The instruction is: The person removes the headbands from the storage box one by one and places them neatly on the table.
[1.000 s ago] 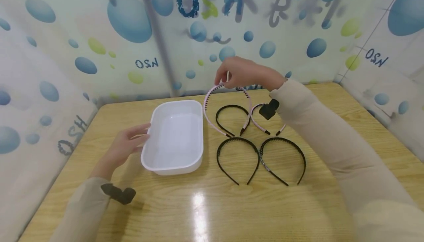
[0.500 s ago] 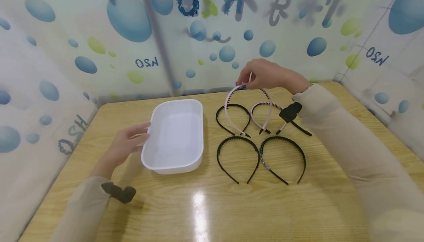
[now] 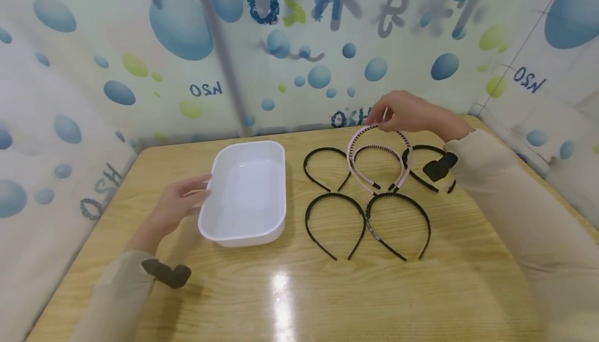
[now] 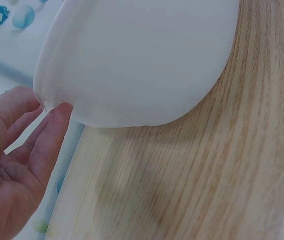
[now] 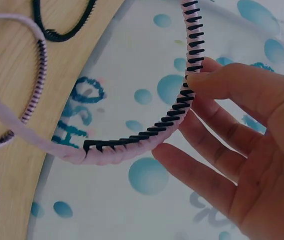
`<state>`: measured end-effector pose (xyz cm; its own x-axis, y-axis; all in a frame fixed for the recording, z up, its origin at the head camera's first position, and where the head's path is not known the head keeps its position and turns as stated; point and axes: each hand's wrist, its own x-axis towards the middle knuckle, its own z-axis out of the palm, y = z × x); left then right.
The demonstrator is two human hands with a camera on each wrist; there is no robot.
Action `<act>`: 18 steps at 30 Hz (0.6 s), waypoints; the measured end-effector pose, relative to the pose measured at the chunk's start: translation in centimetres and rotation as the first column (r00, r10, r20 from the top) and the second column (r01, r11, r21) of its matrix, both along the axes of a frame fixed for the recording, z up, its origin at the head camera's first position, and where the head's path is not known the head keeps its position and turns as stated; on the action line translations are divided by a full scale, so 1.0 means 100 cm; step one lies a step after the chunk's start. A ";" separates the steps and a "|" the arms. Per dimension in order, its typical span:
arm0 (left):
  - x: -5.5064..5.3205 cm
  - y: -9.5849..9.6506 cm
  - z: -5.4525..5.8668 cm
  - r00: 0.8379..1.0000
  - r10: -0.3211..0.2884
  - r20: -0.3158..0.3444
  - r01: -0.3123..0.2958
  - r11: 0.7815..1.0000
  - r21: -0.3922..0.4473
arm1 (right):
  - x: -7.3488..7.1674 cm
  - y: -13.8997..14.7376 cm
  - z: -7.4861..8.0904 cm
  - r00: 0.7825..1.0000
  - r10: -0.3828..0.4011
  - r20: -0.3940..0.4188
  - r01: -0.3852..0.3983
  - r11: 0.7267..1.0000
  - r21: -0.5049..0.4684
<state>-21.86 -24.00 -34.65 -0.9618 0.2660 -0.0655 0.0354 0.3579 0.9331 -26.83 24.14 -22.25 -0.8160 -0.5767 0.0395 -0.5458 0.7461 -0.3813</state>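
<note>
My right hand (image 3: 406,112) pinches the top of a pink headband (image 3: 350,156) with black teeth, its ends hanging down. In the right wrist view the thumb lies on the inner side of the pink band (image 5: 114,155), with fingers behind it. A second pink headband (image 3: 378,147) lies on the table and shows through the held hoop. At the left, my left hand (image 3: 175,207) grips the side rim of a white plastic tub (image 3: 243,240). The left wrist view has its fingers (image 4: 49,135) at the tub's outer wall.
Several black headbands lie around: one at back left (image 3: 306,168), one at back right (image 3: 423,175) partly behind the wrist strap, one in front (image 3: 309,227), and one with a glittery part (image 3: 374,233). A patterned wall sheet (image 3: 290,71) borders the wooden table (image 3: 234,290).
My right hand has moved right and slightly down with the pink headband, from over the back-left black headband to over the second pink one. My left hand and the tub have stayed put.
</note>
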 end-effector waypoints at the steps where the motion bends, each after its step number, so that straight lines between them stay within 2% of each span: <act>1: 0.000 0.000 0.000 1.000 0.000 0.000 0.000 1.000 0.001 | 0.001 0.004 -0.001 1.000 -0.009 0.004 0.009 1.000 0.000; 18: 0.001 0.000 0.002 1.000 0.000 -0.001 0.000 0.999 -0.035 | 0.019 0.064 -0.022 0.994 -0.112 0.012 0.112 0.994 -0.007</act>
<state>-21.75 -24.00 -34.41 -0.9619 0.2631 -0.0739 0.0362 0.3908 0.9198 -24.92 30.54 -24.41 -0.8757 -0.4817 0.0334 -0.4546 0.7991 -0.3934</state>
